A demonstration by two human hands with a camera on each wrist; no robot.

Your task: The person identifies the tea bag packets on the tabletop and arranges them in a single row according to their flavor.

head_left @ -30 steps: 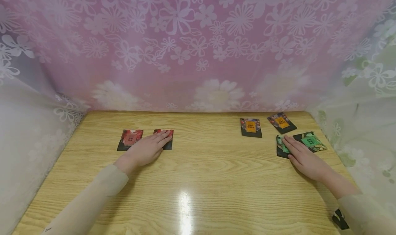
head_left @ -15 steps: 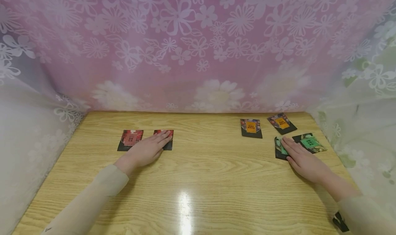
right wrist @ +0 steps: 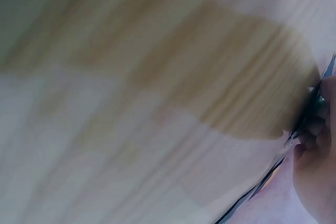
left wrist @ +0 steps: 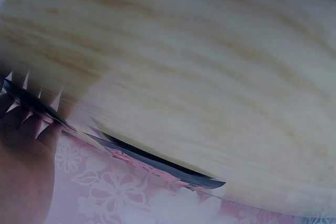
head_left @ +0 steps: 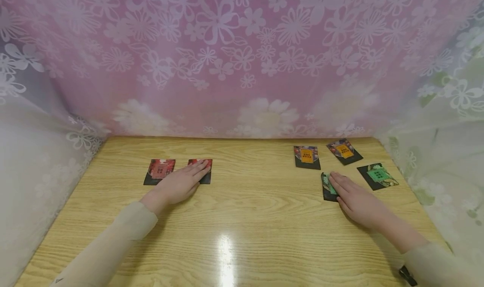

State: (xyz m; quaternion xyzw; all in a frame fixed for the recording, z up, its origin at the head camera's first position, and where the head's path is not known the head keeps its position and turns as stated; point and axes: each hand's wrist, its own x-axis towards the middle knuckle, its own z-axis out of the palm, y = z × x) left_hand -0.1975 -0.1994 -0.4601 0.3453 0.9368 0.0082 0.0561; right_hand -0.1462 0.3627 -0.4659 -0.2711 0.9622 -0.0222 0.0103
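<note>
On the left of the table, my left hand [head_left: 177,183] lies with straight fingers on a red-and-black packet [head_left: 206,178], hiding much of it. Another red-and-black packet [head_left: 159,170] lies just left of it, its lower corner by the hand. My right hand [head_left: 359,201] rests flat, fingers extended, on a green-and-black packet [head_left: 327,190], whose right part is covered. A second green-and-black packet [head_left: 378,175] lies apart, to the right of these fingers. In the left wrist view the left hand [left wrist: 26,150] touches a packet seen edge-on; the right hand [right wrist: 317,150] shows at the right wrist view's edge.
Two orange-labelled packets, one upright to the view [head_left: 306,156] and one tilted [head_left: 344,151], lie at the back right of the wooden table [head_left: 242,219]. A small black object [head_left: 408,275] sits partly under the right sleeve. Floral curtains [head_left: 245,68] enclose the back and sides.
My right hand has slid left and toward me, and the green packet beneath it has moved along, away from the other green one. The left hand stays in place.
</note>
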